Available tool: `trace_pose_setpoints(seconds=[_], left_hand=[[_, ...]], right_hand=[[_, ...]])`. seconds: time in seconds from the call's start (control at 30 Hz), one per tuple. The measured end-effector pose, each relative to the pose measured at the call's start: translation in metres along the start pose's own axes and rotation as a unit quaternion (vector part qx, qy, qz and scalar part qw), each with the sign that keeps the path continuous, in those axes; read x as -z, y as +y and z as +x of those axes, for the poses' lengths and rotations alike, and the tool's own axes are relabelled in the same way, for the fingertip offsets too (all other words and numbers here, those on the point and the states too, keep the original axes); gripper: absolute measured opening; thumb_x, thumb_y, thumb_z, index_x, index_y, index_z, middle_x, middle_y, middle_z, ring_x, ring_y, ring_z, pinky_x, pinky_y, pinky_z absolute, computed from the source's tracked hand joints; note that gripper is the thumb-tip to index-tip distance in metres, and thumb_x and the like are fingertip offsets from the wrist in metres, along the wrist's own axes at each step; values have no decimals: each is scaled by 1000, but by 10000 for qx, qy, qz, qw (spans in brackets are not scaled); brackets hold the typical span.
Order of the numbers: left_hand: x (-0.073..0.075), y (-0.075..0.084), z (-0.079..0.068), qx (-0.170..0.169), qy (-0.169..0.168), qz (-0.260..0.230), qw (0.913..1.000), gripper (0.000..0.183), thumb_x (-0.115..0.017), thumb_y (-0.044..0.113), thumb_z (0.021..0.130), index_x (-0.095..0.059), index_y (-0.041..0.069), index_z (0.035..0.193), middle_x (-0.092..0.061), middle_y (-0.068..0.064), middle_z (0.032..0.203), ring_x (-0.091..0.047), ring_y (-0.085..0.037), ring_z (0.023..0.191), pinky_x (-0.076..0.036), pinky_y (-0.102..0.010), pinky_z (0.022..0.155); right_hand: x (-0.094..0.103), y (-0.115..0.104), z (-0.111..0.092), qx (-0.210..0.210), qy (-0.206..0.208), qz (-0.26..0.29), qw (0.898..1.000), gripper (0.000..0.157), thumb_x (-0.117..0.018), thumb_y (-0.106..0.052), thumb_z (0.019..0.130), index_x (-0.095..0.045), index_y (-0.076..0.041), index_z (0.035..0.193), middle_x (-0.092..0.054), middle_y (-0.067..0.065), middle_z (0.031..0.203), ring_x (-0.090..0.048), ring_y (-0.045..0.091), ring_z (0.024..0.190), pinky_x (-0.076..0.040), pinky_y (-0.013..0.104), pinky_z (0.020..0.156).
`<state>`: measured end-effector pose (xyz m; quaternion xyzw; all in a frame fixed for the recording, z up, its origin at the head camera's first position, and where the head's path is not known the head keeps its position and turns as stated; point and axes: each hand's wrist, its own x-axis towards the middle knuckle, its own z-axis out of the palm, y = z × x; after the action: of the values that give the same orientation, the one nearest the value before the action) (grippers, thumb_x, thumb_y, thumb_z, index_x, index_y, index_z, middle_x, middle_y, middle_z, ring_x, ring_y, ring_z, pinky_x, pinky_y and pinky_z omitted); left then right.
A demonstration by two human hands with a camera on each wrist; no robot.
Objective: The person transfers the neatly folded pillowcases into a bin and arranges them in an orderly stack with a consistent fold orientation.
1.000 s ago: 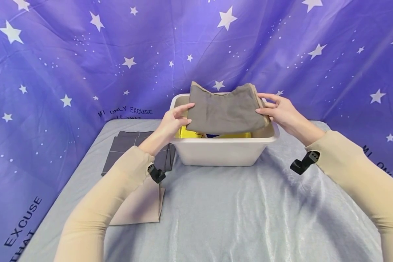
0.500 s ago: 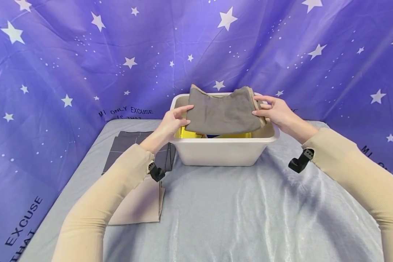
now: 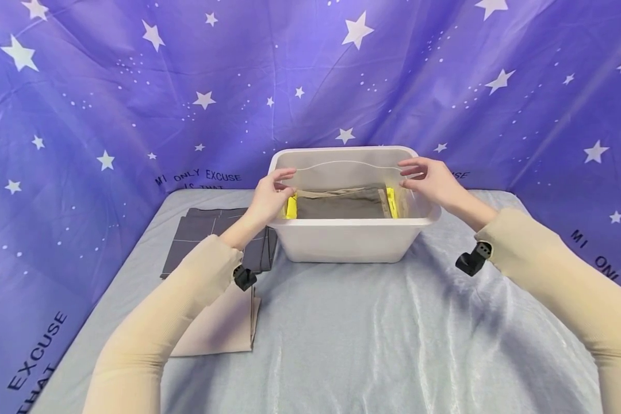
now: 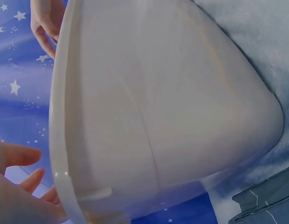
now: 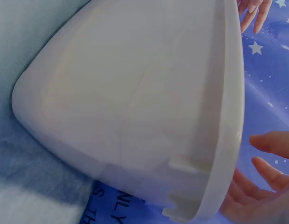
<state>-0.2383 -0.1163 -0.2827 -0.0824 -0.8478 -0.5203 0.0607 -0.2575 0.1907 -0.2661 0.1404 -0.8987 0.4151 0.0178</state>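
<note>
A white plastic bin [image 3: 347,241] stands at the back of the covered surface. Inside it lies a folded grey-brown garment [image 3: 336,207] with a tan edge, and bright yellow pieces [image 3: 291,208] show at both its ends. My left hand [image 3: 266,198] hovers at the bin's left rim, fingers spread and holding nothing. Across from it, my right hand [image 3: 434,181] is at the right rim, thumb and fingers apart with nothing between them. In the wrist views the bin's outer wall [image 4: 149,102] fills most of the picture, and the garment is hidden.
Left of the bin lies a folded dark grey cloth [image 3: 196,233] with thin white lines. Nearer, partly under the left forearm, is a folded beige cloth [image 3: 222,328]. A purple star-patterned curtain [image 3: 238,69] hangs behind the pale blue-grey covered surface [image 3: 341,333].
Both hands have let go of the grey-brown garment, which has dropped from above the rim down into the bin. It now covers most of the yellow that showed there.
</note>
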Motion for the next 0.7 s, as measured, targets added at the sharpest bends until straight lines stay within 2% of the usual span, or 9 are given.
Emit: trace_pose_setpoints(seconds=[0.1, 0.2, 0.4, 0.5, 0.7], left_hand=[[3, 2, -6, -146, 63, -61, 9999, 36, -54, -1, 82, -53, 1, 118, -56, -17, 115, -55, -30, 95, -45, -34, 83], [6, 3, -12, -301, 118, -170, 9993, 35, -54, -2, 81, -55, 1, 115, -58, -17, 111, -56, -28, 92, -44, -33, 83], [12, 3, -22, -599, 148, -394, 9973, 33, -52, -3, 81, -56, -1, 114, -59, -18, 108, -55, -27, 91, -43, -32, 82], [15, 5, -28, -670, 124, -449, 9967, 32, -52, -2, 82, -55, -1, 114, -58, -17, 109, -55, -25, 91, -43, -31, 81], [20, 2, -39, -852, 70, -537, 9949, 31, -53, 0, 83, -55, -1, 114, -58, -17, 109, -55, -23, 93, -44, -27, 79]], right_hand=[[-1, -2, -4, 94, 82, 54, 9999, 37, -56, -3, 82, -52, 4, 117, -57, 25, 108, -61, 11, 80, -46, 14, 64], [-3, -2, -9, 238, 89, 87, 9996, 34, -55, -4, 82, -54, 3, 115, -59, 24, 105, -55, -5, 71, -44, 13, 64], [-7, -6, -17, 527, 149, 328, 9980, 30, -55, -5, 83, -56, 3, 112, -60, 22, 103, -56, -6, 72, -45, 13, 67], [-8, -8, -23, 755, 156, 437, 9961, 29, -55, -6, 84, -56, 3, 112, -60, 23, 103, -57, -4, 74, -45, 13, 67], [-12, -14, -32, 951, 207, 555, 9937, 27, -56, -7, 85, -57, 3, 110, -61, 22, 102, -58, -3, 76, -45, 13, 68]])
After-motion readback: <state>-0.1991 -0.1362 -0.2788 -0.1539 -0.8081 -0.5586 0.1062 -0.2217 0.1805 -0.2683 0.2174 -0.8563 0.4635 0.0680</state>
